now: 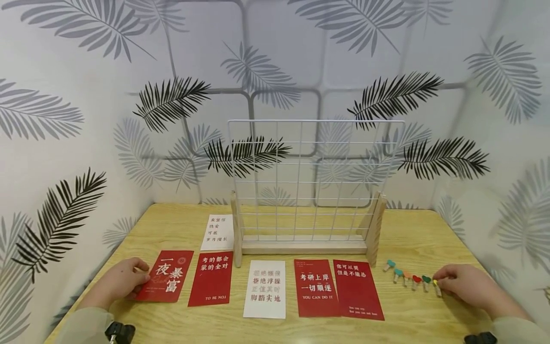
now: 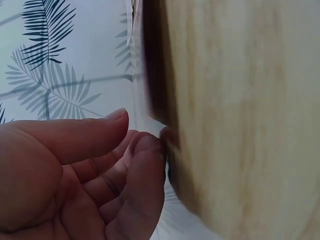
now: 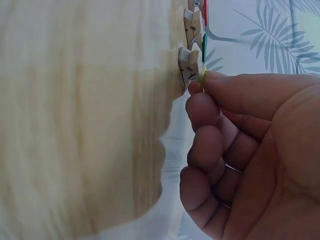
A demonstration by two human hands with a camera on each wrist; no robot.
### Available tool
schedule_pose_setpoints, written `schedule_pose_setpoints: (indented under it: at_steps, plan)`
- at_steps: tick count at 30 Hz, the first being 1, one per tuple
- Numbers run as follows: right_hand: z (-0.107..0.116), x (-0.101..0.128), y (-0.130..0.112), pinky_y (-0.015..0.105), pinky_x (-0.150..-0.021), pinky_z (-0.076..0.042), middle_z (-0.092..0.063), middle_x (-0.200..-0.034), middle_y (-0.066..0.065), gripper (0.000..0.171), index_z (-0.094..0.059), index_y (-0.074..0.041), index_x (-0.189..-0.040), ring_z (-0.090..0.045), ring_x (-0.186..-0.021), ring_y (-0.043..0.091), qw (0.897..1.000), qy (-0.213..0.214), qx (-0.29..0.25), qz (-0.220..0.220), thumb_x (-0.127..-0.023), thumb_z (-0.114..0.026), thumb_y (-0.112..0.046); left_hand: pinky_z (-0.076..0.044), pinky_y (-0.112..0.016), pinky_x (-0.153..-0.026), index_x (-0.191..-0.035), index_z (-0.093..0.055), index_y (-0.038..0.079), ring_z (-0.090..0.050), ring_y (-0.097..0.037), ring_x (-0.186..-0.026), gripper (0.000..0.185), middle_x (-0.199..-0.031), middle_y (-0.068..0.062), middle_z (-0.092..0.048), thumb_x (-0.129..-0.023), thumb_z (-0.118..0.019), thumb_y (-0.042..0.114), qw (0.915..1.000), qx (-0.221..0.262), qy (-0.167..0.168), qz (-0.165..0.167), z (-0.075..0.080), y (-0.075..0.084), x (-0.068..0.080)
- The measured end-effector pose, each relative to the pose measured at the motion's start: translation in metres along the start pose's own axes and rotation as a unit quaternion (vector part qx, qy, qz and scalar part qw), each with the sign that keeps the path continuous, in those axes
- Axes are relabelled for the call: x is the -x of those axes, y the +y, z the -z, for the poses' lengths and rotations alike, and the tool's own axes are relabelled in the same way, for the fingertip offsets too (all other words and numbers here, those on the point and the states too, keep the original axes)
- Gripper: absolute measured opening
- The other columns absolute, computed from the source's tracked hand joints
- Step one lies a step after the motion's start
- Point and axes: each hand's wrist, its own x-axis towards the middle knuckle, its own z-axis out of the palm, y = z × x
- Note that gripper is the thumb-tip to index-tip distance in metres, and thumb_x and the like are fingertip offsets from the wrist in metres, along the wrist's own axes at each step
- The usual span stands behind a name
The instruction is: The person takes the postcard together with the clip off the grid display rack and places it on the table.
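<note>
On the wooden table (image 1: 180, 320) my left hand (image 1: 122, 283) lies at the left edge of a red card (image 1: 168, 276) with white characters. Its fingers are loosely curled; in the left wrist view one fingertip (image 2: 149, 145) touches the card's edge (image 2: 168, 136) and the thumb stays apart. At the right, my right hand (image 1: 461, 283) pinches a small yellow-headed wooden clip (image 1: 436, 286) between thumb and forefinger. That clip (image 3: 192, 64) is the last of a row still lying on the table.
A white wire grid (image 1: 309, 181) on a wooden stand rises at the table's middle back. Before it lie more cards: red (image 1: 211, 278), white (image 1: 266, 288), two red (image 1: 315, 287), and a white one (image 1: 217, 232) behind. Several coloured clips (image 1: 411, 278) lie left of my right hand.
</note>
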Motion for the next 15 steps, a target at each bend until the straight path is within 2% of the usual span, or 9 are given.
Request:
schedule_pose_setpoints:
  at_steps: [5,10,15]
  plan:
    - [0.004,0.001,-0.002,0.04,-0.071,-0.048,-0.071,-0.1,0.006,0.02,-0.074,-0.007,-0.107,-0.061,-0.084,0.02,1.0,0.012,0.018,0.002,-0.097,-0.063,-0.02,-0.053,-0.036,-0.063,-0.12,-0.053,-0.011,-0.062,-0.019,-0.071,0.028,-0.086,-0.009,-0.064,-0.099,-0.056,0.007,0.9995,-0.023,0.017,-0.011,0.003,0.004,0.003]
    - [0.01,0.005,-0.01,0.039,-0.066,-0.048,-0.071,-0.102,0.01,0.036,-0.069,0.001,-0.117,-0.064,-0.084,0.02,1.0,0.026,0.0,0.0,-0.105,-0.055,-0.029,-0.052,-0.037,-0.062,-0.122,-0.051,-0.011,-0.061,-0.02,-0.071,0.029,-0.093,-0.013,-0.064,-0.102,-0.055,0.01,0.9981,-0.024,0.047,-0.032,0.003,0.014,0.008]
    - [0.016,0.009,-0.025,0.043,-0.066,-0.052,-0.07,-0.113,0.018,0.053,-0.065,0.0,-0.127,-0.066,-0.091,0.029,0.997,0.073,0.002,0.004,-0.106,-0.048,-0.046,-0.053,-0.042,-0.068,-0.127,-0.053,-0.007,-0.064,-0.029,-0.087,0.04,-0.105,-0.019,-0.065,-0.104,-0.055,0.026,0.9925,-0.056,0.087,-0.065,0.001,0.026,0.013]
